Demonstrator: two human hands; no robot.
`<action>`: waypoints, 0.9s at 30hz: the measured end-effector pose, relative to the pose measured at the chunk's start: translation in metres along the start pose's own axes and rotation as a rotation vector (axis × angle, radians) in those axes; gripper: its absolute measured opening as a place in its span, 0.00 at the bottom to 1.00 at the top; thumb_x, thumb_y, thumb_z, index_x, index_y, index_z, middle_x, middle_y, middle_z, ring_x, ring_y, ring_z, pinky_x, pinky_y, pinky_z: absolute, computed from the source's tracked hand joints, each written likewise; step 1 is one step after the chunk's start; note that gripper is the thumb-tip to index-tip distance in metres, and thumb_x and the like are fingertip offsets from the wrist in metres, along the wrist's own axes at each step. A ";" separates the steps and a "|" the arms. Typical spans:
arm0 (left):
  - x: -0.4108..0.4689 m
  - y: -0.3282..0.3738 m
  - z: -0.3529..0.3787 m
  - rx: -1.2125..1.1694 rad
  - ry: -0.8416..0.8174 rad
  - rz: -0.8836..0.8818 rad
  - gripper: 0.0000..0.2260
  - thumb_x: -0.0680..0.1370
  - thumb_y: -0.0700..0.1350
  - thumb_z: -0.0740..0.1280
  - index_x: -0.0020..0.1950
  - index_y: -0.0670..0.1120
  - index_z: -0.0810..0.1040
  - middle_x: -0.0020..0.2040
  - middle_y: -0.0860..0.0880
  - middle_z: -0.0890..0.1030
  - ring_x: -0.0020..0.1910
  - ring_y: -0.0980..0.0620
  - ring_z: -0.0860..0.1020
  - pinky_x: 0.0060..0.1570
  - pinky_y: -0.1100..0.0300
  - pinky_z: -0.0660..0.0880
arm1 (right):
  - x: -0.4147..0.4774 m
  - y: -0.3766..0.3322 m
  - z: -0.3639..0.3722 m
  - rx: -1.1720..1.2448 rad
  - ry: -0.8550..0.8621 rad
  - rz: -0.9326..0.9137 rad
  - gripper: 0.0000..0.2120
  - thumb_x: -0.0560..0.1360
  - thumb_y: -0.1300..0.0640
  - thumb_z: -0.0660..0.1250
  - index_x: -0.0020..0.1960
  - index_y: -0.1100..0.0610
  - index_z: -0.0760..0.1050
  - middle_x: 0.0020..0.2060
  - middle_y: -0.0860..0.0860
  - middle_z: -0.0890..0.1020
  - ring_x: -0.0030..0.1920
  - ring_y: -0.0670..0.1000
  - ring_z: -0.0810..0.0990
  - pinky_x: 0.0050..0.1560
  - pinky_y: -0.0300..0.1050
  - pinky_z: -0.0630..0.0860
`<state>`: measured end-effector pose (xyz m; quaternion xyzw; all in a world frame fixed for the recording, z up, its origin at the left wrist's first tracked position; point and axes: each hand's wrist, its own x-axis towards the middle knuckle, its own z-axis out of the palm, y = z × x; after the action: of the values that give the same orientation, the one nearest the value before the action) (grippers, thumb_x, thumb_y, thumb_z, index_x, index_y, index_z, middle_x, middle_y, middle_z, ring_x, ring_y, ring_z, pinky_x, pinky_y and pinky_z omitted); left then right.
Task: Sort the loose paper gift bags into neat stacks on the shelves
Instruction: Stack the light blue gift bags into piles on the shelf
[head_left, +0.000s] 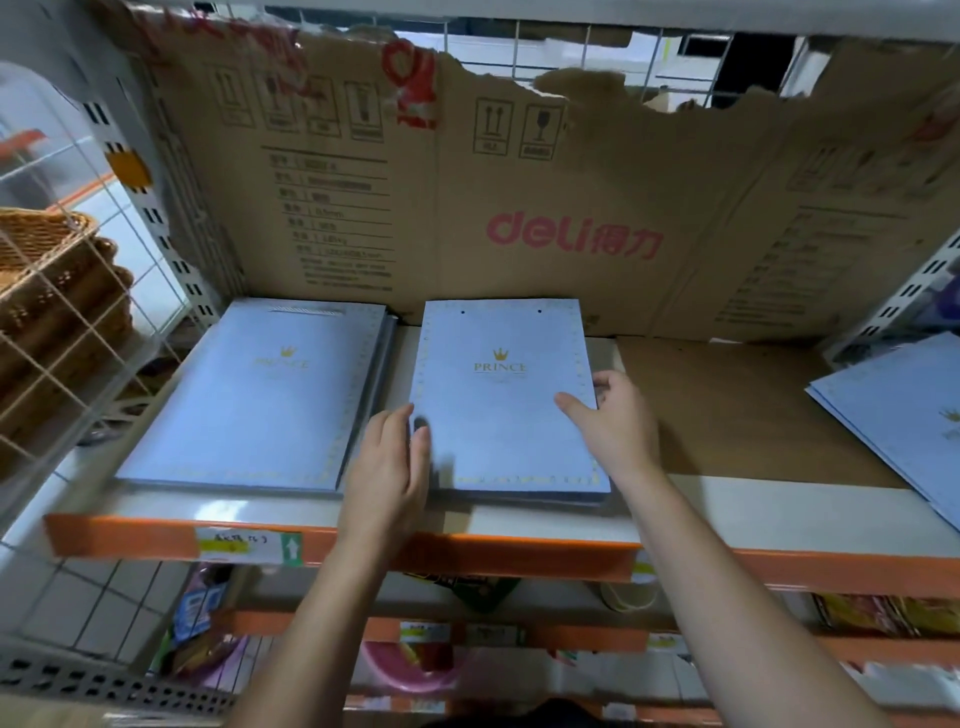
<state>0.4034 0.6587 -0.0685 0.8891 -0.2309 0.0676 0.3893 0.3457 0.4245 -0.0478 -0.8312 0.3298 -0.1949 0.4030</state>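
Observation:
Three groups of flat pale-blue paper gift bags with a gold crown and "PRINCE" print lie on the shelf (519, 525). The left stack (260, 405) rests near the wire side. The middle stack (506, 405) lies between my hands. My left hand (387, 473) presses flat against its left edge, thumb on the top bag. My right hand (613, 421) cups its right edge, thumb resting on the top bag. More bags (904, 421) lie skewed at the far right, partly out of frame.
A torn brown cardboard sheet (545, 208) lines the shelf's back and part of its floor. A white wire grid (78, 312) closes the left side, with wicker baskets (47, 280) beyond it. Lower orange-edged shelves (467, 629) hold mixed goods.

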 end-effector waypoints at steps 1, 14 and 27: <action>0.000 0.001 0.000 0.016 -0.003 0.002 0.19 0.82 0.51 0.53 0.67 0.43 0.70 0.63 0.46 0.74 0.60 0.51 0.72 0.52 0.62 0.65 | 0.000 -0.001 -0.001 -0.089 0.014 -0.023 0.21 0.72 0.44 0.72 0.58 0.55 0.73 0.43 0.47 0.82 0.40 0.49 0.80 0.34 0.46 0.75; 0.004 0.006 0.003 0.182 -0.021 0.089 0.19 0.81 0.49 0.56 0.66 0.41 0.73 0.64 0.43 0.74 0.64 0.47 0.71 0.61 0.56 0.68 | -0.006 0.010 -0.017 -0.314 0.000 -0.087 0.24 0.75 0.38 0.64 0.63 0.54 0.72 0.31 0.48 0.77 0.33 0.50 0.77 0.29 0.45 0.70; 0.008 0.148 0.109 0.093 -0.296 0.421 0.18 0.79 0.51 0.56 0.61 0.43 0.77 0.59 0.43 0.78 0.56 0.42 0.76 0.55 0.49 0.72 | -0.035 0.098 -0.165 -0.224 0.265 -0.005 0.14 0.76 0.52 0.68 0.60 0.54 0.77 0.52 0.49 0.79 0.49 0.48 0.78 0.49 0.43 0.75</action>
<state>0.3352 0.4894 -0.0435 0.8386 -0.4620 0.0270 0.2874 0.1845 0.3149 -0.0293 -0.8388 0.3976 -0.2657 0.2603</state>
